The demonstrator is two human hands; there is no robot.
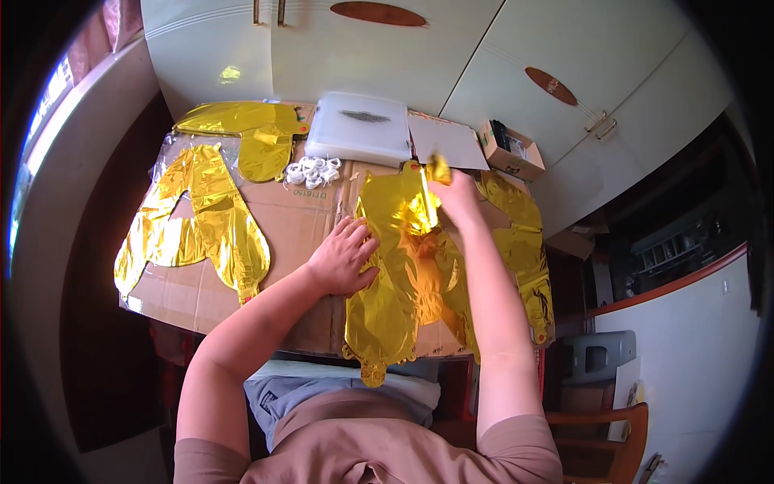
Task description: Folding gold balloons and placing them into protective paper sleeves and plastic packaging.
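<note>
A flat gold foil balloon (379,298) lies in front of me, with a round tab hanging over the table's near edge. My left hand (345,255) presses down on its left side, fingers stretched out. Farther up, my right hand (458,198) is closed on a folded, raised part of the foil, its fingertips partly hidden. Another gold foil balloon (520,234) lies to the right, partly behind my right forearm. On the left rests a gold foil balloon (222,218) shaped like the letter A. Behind it is one more gold balloon (270,145).
Brown cardboard (302,210) covers the table. At the back are a translucent plastic case (359,129), a bundle of white cord (313,172), a pale flat board (447,141) and a small open box (513,153). Pale cabinets (355,56) stand behind; a wooden chair (621,444) is at right.
</note>
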